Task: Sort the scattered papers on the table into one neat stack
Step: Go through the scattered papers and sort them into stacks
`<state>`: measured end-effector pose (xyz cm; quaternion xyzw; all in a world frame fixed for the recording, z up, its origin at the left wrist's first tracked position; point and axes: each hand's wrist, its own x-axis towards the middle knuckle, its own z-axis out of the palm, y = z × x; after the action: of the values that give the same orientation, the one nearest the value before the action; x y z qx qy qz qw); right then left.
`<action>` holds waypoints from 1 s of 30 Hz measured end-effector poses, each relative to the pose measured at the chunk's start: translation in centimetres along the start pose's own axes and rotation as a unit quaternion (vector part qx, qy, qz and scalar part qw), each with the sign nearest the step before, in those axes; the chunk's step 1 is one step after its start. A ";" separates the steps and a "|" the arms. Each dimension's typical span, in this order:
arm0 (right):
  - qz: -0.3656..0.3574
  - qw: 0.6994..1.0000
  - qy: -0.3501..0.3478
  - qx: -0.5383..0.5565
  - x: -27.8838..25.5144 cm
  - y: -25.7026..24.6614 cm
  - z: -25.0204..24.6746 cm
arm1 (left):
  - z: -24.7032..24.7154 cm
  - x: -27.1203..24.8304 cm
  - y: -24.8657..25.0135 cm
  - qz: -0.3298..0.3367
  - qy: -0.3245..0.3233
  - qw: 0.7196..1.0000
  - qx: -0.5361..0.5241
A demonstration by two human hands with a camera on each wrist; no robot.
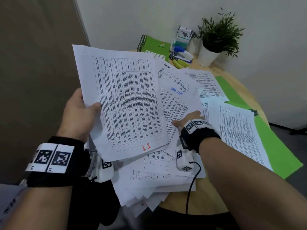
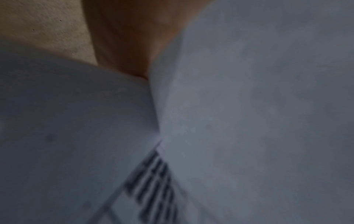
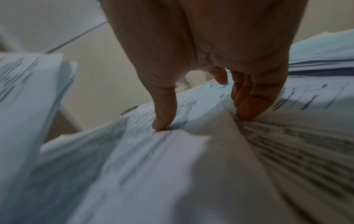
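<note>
Matt white paper throughout the printed sheets (image 1: 126,100), faintly creased where held. Pale wood, smooth and satin, on the table (image 1: 207,199). Flat green card or plastic for the folder (image 1: 274,146) at right. Wire-spiral binding on the far green notebook (image 1: 156,47). Glossy white pot (image 1: 208,56). Black cloth wrist straps (image 1: 49,180).

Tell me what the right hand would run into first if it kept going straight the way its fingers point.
The right hand points away from the person, its fingertips already on the loose sheet with blue handwriting. Going straight on, it would likely just slide farther across that sheet; past it lie more printed papers, though depth is hard to judge.
</note>
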<state>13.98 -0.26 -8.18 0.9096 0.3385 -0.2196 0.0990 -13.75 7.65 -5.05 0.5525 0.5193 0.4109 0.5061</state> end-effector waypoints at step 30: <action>-0.094 0.877 0.197 0.427 -1.3 7.6 -5.9 | 1.0 -0.4 0.3 -0.013 -0.077 0.994 -0.077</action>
<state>20.11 -4.73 -2.13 0.8518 0.3082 -0.1677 -0.3891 -12.76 7.16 -4.84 0.5352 0.4527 0.3993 0.5910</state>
